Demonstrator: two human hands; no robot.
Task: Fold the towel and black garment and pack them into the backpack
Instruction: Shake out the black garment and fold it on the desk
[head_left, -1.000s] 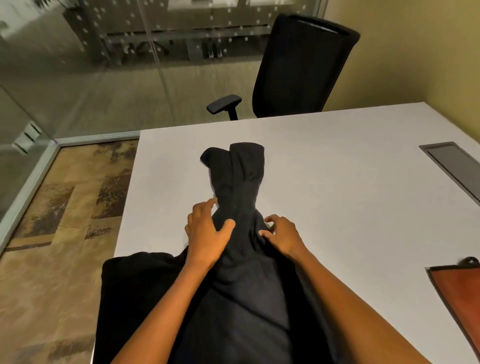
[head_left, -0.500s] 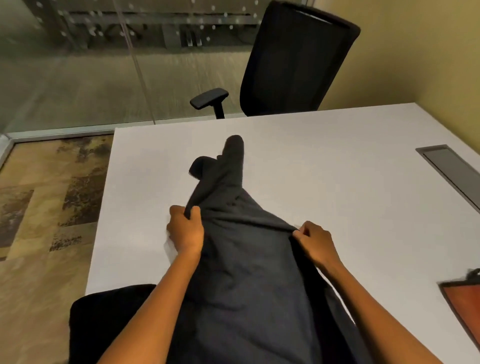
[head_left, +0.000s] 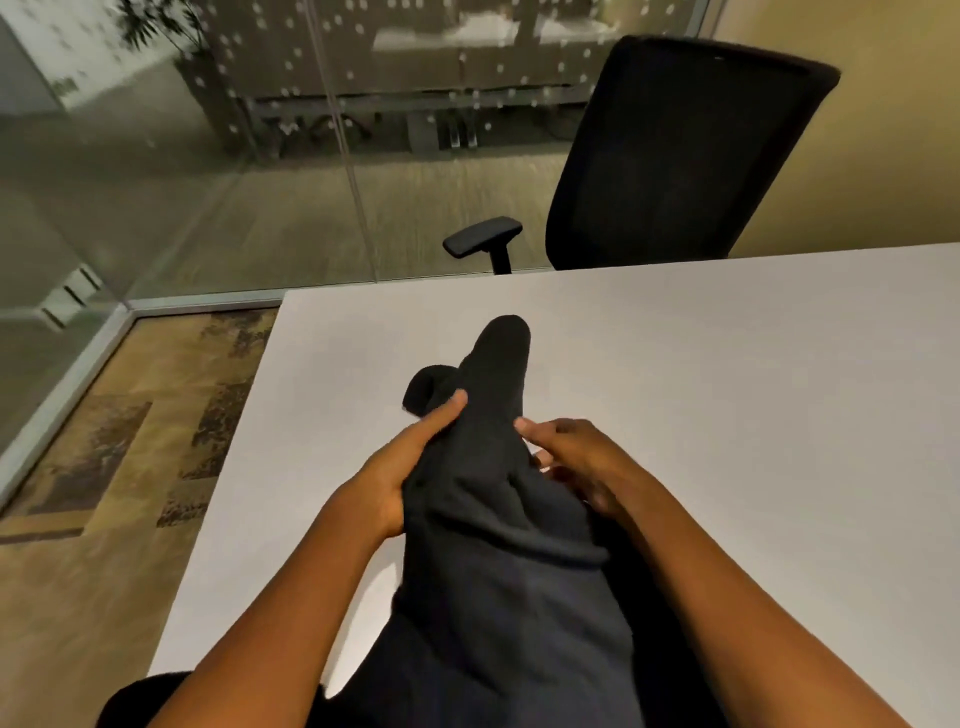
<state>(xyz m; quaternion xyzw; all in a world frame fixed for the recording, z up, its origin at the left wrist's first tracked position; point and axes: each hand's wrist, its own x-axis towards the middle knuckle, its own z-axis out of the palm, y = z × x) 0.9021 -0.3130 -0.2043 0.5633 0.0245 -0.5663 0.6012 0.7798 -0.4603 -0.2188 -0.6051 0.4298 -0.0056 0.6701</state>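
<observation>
Black cloth fills both hands. The left hand (head_left: 400, 467) lies along the left edge of the black garment (head_left: 498, 519), its thumb stretched up across the fabric and its palm cupped against the bunched side, so it grips the cloth there. The right hand (head_left: 576, 462) comes in from the other side with curled fingers, thumb tip touching the garment's right edge and the lower fingers tucked into a fold; it too holds the fabric, though motion blur hides exactly how the lower fingers close.

Between the two hands the garment is gathered into a narrow, rumpled strip that runs from the near edge of the tabletop (head_left: 727, 389) away from the person. Its far end splits into two rounded tips, a longer one reaching toward the middle of the tabletop and a shorter one just to its left. Nearer the person the cloth widens and spills over the near edge, out of the bottom of the view.

Beyond the white tabletop stands a black office chair (head_left: 680, 156), its armrest (head_left: 483, 236) pointing left. A glass wall (head_left: 208, 156) rises behind, with patterned carpet (head_left: 130, 441) on the floor to the left.
</observation>
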